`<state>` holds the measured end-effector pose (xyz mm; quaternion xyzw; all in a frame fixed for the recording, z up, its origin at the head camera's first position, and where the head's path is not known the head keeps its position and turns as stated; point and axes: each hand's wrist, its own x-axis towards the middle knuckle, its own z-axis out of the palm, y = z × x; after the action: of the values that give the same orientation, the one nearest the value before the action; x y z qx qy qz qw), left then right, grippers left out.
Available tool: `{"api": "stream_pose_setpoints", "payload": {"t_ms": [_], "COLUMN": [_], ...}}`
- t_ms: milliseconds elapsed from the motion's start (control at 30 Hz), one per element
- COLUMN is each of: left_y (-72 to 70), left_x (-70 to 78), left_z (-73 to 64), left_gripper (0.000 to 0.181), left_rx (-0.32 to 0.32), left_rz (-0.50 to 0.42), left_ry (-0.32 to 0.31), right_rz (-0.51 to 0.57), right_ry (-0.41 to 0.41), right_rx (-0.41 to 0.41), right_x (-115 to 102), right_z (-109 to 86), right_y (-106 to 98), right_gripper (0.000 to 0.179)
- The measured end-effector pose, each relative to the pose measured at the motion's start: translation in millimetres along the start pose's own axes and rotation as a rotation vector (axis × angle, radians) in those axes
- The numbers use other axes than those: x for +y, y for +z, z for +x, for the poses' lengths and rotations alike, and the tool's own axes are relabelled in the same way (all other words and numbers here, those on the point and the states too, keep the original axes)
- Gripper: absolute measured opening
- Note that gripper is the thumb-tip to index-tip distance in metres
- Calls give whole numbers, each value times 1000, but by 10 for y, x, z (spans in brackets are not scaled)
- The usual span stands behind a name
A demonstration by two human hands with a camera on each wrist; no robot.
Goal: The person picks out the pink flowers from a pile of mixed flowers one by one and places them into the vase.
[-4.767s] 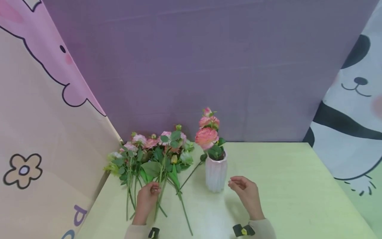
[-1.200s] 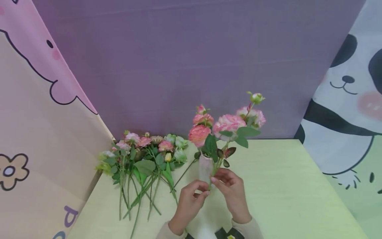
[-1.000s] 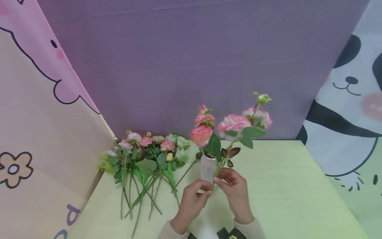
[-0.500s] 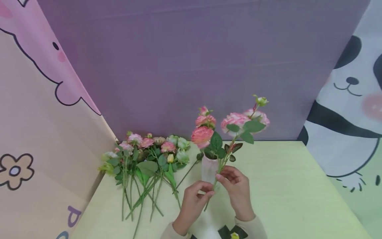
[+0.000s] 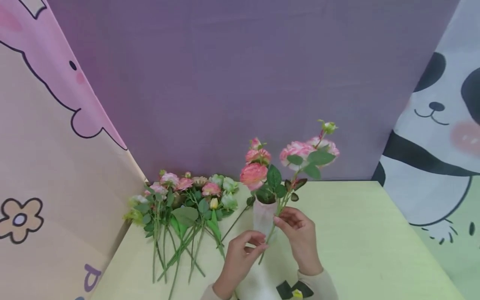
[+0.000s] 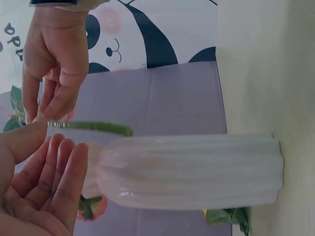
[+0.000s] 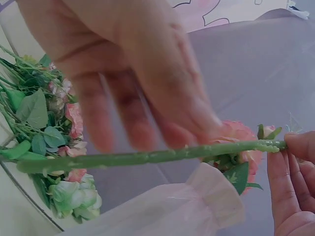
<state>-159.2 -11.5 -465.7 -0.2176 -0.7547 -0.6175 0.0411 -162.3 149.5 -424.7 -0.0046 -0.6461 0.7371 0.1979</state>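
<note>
My right hand (image 5: 301, 237) pinches the stem of a pink-and-white artificial peony (image 5: 296, 153) between thumb and fingers. The spray leans up to the right, with two blooms, a bud and green leaves. Its lower stem (image 7: 133, 158) points down in front of the vase, outside it. My left hand (image 5: 240, 256) is by the lower stem, thumb and fingertips right at it; in the left wrist view its fingers (image 6: 74, 172) are extended and apart from the thumb. The ribbed pinkish-white vase (image 5: 263, 218) stands upright behind the hands, with a coral-pink artificial flower (image 5: 254, 175) in it.
Several artificial flowers lie in a pile at the left of the table (image 5: 360, 241), among them pink blooms (image 5: 211, 188), green-white blooms (image 5: 228, 200) and a yellow tulip bud (image 5: 213, 203). One dark stem (image 5: 236, 223) lies beside the vase. A purple backdrop (image 5: 240, 91) rises behind.
The peony spray was lifted from the pile and brought in front of the vase. Its lower stem end now shows below the hands. The right hand has shifted slightly right.
</note>
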Motion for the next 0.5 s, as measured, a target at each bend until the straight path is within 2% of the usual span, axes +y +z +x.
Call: {"api": "stream_pose_setpoints", "payload": {"t_ms": [133,333,500], "left_y": [-115,-334,-542], "left_x": [-56,-173,-247], "left_z": [-38,-56,-62], "left_gripper": [19,22,23], "left_rx": [10,106,161], "left_rz": [42,201,283], "left_ry": [-33,-26,-110], "right_rz": [20,-3,-15], "right_ry": [2,6,15], "right_rx": [6,15,24], "right_x": [-25,-116,-204], "right_z": [43,133,220], "right_y": [-40,-94,-139], "right_gripper": [24,23,23]}}
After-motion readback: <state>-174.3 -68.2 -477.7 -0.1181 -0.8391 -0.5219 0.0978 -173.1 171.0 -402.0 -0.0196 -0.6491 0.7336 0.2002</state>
